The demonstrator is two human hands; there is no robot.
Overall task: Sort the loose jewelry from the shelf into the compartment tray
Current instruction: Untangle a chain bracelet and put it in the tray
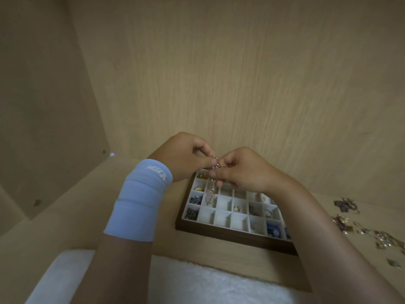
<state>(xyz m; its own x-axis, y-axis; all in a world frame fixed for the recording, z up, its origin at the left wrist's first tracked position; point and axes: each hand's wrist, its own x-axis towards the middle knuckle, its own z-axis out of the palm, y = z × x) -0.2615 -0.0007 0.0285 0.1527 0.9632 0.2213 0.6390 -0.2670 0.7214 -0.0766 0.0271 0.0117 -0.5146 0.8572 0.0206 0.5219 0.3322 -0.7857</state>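
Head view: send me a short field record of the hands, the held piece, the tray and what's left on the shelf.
Left hand: pinches the upper end of the pink beaded strand
Right hand: pinches the same strand just below
Strand end: hangs over the tray's left-side compartments; contact unclear
Tray: brown-framed tray with white compartments on the beige wooden shelf; some compartments filled, several empty
Unsorted: loose jewelry pile on the shelf, right of the tray
Left forearm: light-blue fabric wristband

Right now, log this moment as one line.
left hand + right hand: pinching beaded strand | strand end: hanging over compartment tray | loose jewelry: on shelf, right of tray
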